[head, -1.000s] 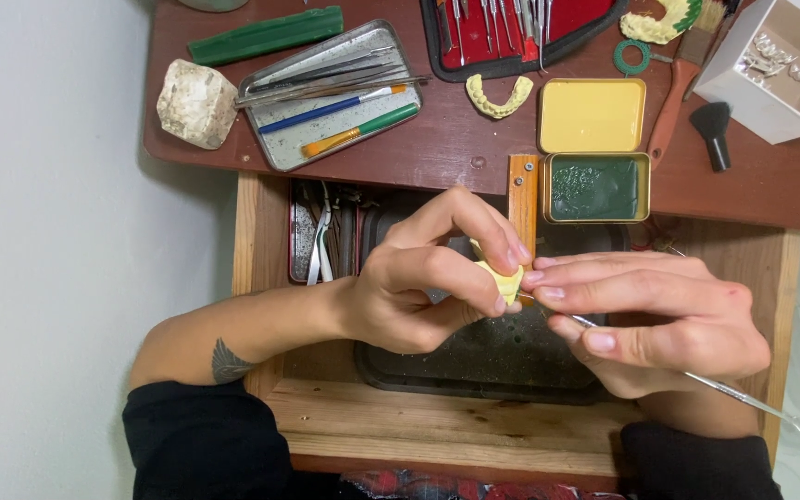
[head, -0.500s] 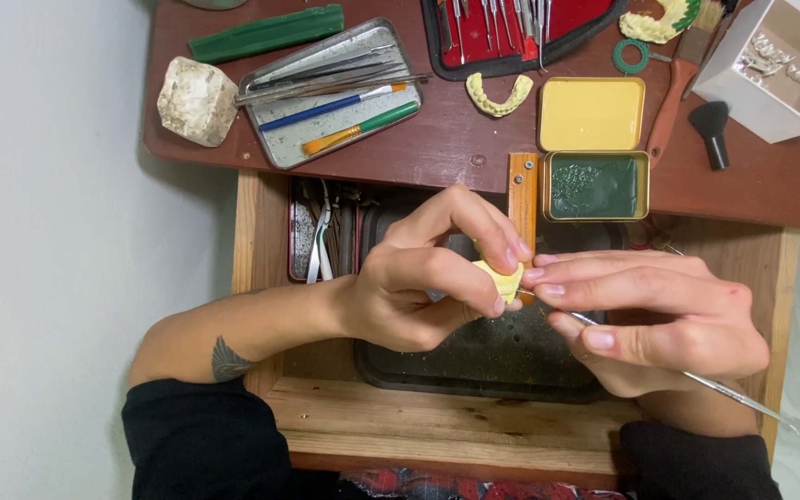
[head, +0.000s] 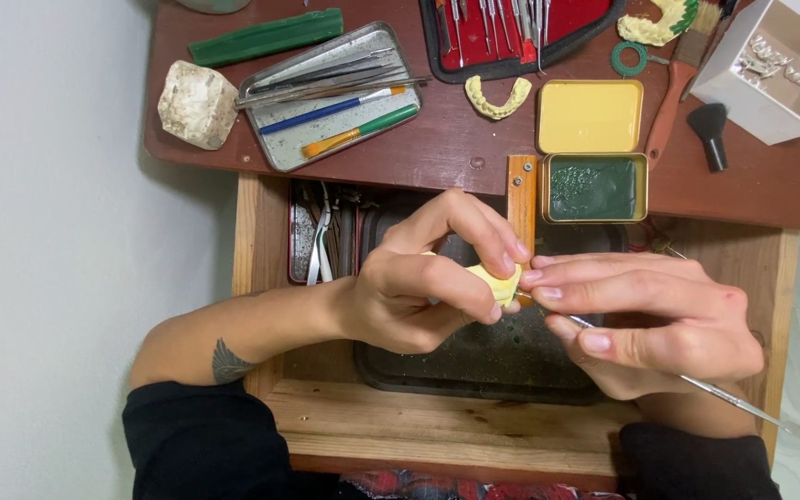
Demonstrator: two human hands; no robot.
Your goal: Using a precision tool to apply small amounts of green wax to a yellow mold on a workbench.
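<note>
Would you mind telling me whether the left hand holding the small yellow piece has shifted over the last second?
No. The left hand keeps the yellow piece just below the wooden peg, beside the open green tin, as before.

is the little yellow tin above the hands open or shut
Open. The small tin has its yellow lid flipped back flat on the desk, showing dark green material inside.

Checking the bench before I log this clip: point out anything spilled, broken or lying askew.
Nothing looks spilled or broken. The left hand pinches a small yellow piece while the right hand works a thin metal tool against it. Only untidy: a loose yellow arch-shaped cast lies apart, and the flat metal tray sits slanted.
</note>
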